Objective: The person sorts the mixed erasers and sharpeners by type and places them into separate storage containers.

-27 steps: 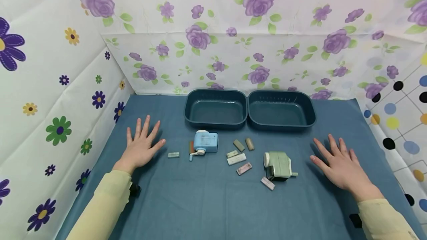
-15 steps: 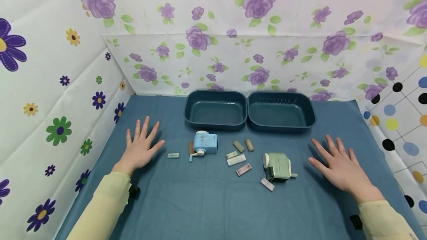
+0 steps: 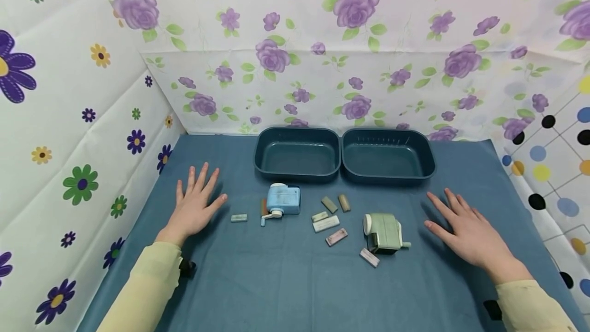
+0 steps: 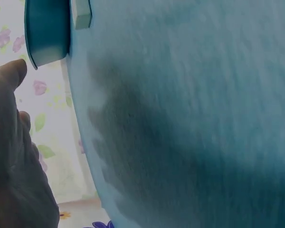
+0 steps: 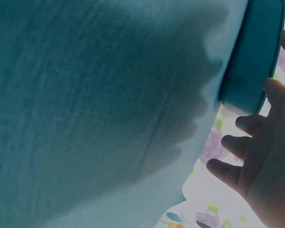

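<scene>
My left hand [image 3: 191,210] hovers palm down with spread fingers over the left side of the cloth. Nearest to it is a small pale green block [image 3: 238,218]. A blue hand-crank pencil sharpener [image 3: 283,200] lies further right, with a brown block [image 3: 264,207] beside it. On the right, my right hand [image 3: 472,237] is held over the cloth with straight fingers, touching nothing. To its left sits a green hand-crank pencil sharpener [image 3: 385,233]. A pinkish eraser-like block [image 3: 370,257] lies at its front. Both wrist views show a hand above its shadow.
Two dark teal trays [image 3: 297,175] stand side by side at the back, the right tray [image 3: 389,177] touching or nearly touching the left. Several eraser-like blocks [image 3: 326,224] lie scattered between the sharpeners. A blue cloth [image 3: 295,291] covers the table, with patterned sheets [image 3: 304,70] around it.
My right hand has shifted slightly left and its fingers have drawn closer together. The left hand stays about where it was. The head view has tilted up a little.
</scene>
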Motion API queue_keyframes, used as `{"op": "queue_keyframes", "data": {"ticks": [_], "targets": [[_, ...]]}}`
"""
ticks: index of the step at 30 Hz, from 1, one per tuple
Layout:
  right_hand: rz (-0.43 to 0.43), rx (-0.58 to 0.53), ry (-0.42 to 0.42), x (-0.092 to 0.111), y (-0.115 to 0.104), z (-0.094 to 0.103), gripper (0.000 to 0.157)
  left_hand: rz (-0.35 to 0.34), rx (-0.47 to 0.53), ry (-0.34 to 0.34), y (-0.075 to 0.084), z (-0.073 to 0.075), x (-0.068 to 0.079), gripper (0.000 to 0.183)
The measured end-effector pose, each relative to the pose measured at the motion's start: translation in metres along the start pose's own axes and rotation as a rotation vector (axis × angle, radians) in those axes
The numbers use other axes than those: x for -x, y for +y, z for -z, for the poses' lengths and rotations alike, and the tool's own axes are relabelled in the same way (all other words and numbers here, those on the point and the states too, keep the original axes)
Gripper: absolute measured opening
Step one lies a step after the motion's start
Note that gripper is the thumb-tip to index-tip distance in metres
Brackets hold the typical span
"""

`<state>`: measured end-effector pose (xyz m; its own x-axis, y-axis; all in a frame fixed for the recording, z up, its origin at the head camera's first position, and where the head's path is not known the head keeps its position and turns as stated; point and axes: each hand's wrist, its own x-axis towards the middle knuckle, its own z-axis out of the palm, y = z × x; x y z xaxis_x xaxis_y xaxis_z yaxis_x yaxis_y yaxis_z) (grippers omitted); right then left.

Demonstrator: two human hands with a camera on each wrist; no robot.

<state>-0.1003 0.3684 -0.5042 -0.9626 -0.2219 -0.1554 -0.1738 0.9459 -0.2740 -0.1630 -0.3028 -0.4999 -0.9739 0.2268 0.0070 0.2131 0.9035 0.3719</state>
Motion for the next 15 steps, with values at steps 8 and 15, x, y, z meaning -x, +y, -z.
{"op": "queue_keyframes", "data": {"ticks": [8,15], "targets": [[0.02,0.029,0.038,-0.001,-0.007,0.007,0.08,0.043,0.091,0.088,0.012,0.001,-0.003,0.075],[0.036,0.053,0.114,-0.002,-0.014,0.008,0.069,0.045,0.181,0.18,0.021,0.003,-0.006,0.064]]}}
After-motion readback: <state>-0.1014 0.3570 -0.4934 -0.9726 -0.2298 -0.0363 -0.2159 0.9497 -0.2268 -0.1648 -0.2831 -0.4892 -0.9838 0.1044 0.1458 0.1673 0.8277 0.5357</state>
